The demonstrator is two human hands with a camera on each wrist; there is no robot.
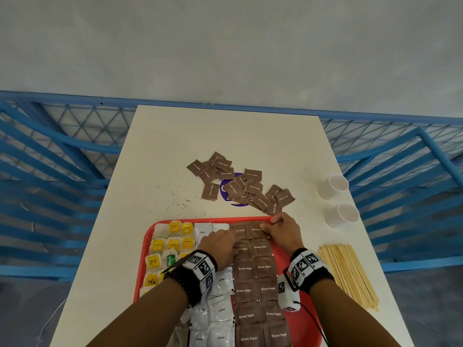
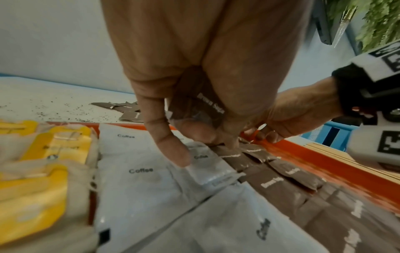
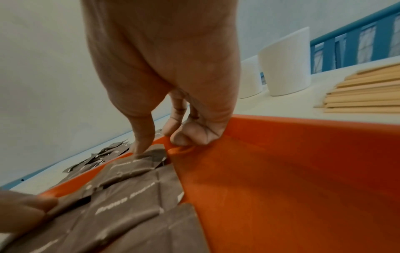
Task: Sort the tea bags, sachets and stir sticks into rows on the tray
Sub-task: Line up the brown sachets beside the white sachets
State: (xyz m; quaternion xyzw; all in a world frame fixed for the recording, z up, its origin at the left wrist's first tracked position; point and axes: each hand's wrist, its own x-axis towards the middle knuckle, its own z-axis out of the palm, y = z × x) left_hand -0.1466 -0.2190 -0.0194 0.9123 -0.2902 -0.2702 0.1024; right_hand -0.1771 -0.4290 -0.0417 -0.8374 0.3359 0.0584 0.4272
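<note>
The red tray (image 1: 303, 319) holds tea bags (image 1: 165, 246) on the left, white coffee sachets (image 1: 220, 311) in the middle and two columns of brown sugar sachets (image 1: 253, 291) on the right. My left hand (image 1: 220, 244) hovers over the seam between white and brown; in the left wrist view it grips spare brown sugar sachets (image 2: 201, 106) in its palm. My right hand (image 1: 278, 227) is at the tray's far right corner. Its thumb lies on the top brown sachet (image 3: 151, 154), which it pinches with fingers curled at the rim. Stir sticks (image 1: 348, 274) lie on the table right of the tray.
A loose pile of brown sugar sachets (image 1: 250, 189) lies on the white table beyond the tray, over a purple sticker. Two white cups (image 1: 334, 186) (image 1: 342, 215) stand at the right edge. Dark crumbs speckle the table left of the pile. Blue railings surround the table.
</note>
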